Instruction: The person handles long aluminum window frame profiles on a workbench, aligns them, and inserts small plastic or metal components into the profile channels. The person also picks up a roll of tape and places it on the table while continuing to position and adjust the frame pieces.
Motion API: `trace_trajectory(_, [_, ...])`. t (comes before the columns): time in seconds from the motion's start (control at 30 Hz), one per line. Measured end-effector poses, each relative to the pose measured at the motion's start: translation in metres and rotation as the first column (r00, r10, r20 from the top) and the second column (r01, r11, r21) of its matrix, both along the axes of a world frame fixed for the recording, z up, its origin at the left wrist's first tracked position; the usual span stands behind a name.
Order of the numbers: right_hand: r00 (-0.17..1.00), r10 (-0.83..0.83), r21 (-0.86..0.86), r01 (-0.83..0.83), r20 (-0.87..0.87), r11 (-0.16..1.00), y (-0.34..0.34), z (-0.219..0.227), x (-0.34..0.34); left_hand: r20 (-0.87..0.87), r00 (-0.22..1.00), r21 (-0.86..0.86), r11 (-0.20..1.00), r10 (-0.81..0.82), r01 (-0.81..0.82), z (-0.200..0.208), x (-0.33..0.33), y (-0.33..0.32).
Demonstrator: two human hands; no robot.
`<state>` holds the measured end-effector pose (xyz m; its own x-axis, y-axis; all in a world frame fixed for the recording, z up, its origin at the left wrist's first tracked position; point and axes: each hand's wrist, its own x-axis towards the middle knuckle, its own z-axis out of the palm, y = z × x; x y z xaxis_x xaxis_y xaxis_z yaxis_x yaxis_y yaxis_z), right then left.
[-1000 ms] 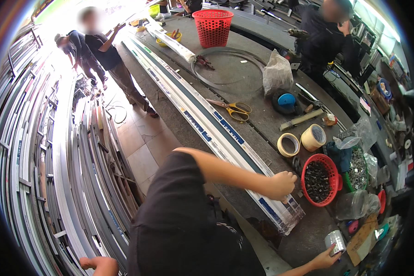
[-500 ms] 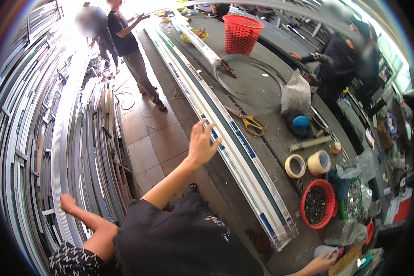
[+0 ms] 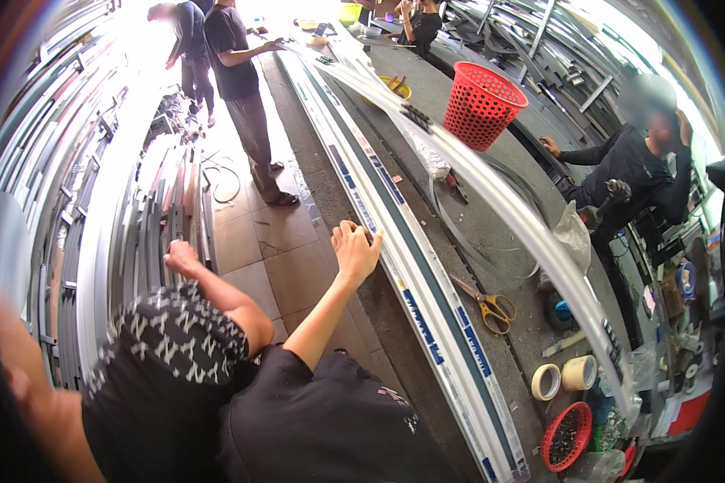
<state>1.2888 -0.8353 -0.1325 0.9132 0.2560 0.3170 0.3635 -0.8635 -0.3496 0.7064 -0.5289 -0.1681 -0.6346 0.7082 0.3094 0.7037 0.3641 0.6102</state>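
My left hand (image 3: 357, 253) is raised at the near-left edge of a long bundle of white profiles (image 3: 415, 262). Its fingers are loosely bent and a little apart, with nothing visible in them. Whether the fingertips touch the profiles I cannot tell. Blue-printed film and clear wrap cover parts of the bundle, which runs lengthwise along the grey table (image 3: 491, 221). My right hand is out of view. A long, pale, bendy strip (image 3: 532, 229) arches over the table from a standing person's hand at the far end down to the right.
Scissors (image 3: 495, 312), tape rolls (image 3: 578, 373), a red basket (image 3: 485, 105) and a red bowl of small dark parts (image 3: 566, 435) sit on the table. A co-worker in a patterned top (image 3: 165, 346) is close on my left. Another person (image 3: 636, 165) stands across the table.
My left hand's spread fingers have curled. My right hand, earlier by a small roll at lower right, has left view. The pale strip now hangs lower across the table; the left co-worker has come closer.
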Motion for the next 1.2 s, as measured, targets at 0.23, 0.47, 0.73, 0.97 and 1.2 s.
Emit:
trace_trajectory(0.23, [0.961, 0.266, 0.224, -0.243, -0.076, 0.944, 0.043, 0.005, -0.080, 0.000, 0.980, 0.131, 0.972, 0.198, -0.196, -0.020, -0.084, 0.075])
trace_trajectory(0.47, [0.598, 0.608, 0.536, -0.324, -0.522, 0.779, 0.110, 0.030, -0.202, -0.094, 0.961, 0.143, 0.959, 0.259, -0.244, -0.036, -0.243, 0.180])
trace_trajectory(0.73, [-0.061, 0.571, 0.567, 0.071, -0.818, 0.820, 0.187, 0.012, -0.285, -0.079, 0.972, -0.042, 0.973, 0.222, -0.226, -0.008, -0.383, 0.241])
trace_trajectory(0.97, [-0.318, 0.604, 0.613, 0.081, -0.731, 0.786, 0.199, -0.007, -0.291, -0.276, 0.897, 0.014, 0.935, 0.345, -0.355, -0.004, -0.367, 0.218])
trace_trajectory(1.2, [-0.073, 0.597, 0.315, -0.897, -0.799, 0.311, 0.220, 0.076, -0.304, 0.082, 0.980, 0.208, 0.965, -0.179, 0.159, -0.007, -0.147, 0.070])
